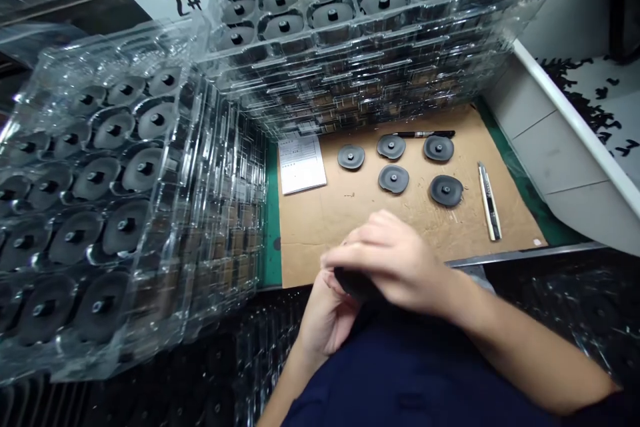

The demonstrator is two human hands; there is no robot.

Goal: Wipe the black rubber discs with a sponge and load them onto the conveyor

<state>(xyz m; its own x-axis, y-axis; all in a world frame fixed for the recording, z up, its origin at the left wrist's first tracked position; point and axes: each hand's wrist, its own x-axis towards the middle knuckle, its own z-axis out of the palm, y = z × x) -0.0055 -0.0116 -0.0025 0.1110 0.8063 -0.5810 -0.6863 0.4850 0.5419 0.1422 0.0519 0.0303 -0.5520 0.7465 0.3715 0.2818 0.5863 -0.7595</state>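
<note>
My right hand (pixel 393 260) lies over a black rubber disc (pixel 356 283) near the front edge of the cardboard sheet (pixel 325 220), fingers curled round it. My left hand (pixel 325 313) cups the same disc from below, fingers closed. Only a dark sliver of the disc shows between the hands. Several more black round discs with a centre stud, such as one disc (pixel 393 178), lie loose on the cardboard beyond my hands.
Stacks of clear plastic trays filled with black discs stand at the left (pixel 100 200) and at the back (pixel 360 20). A paper slip (pixel 301 163), a black pen (pixel 425 134) and a utility knife (pixel 489 200) lie on the cardboard. A white bin (pixel 575 140) sits at right.
</note>
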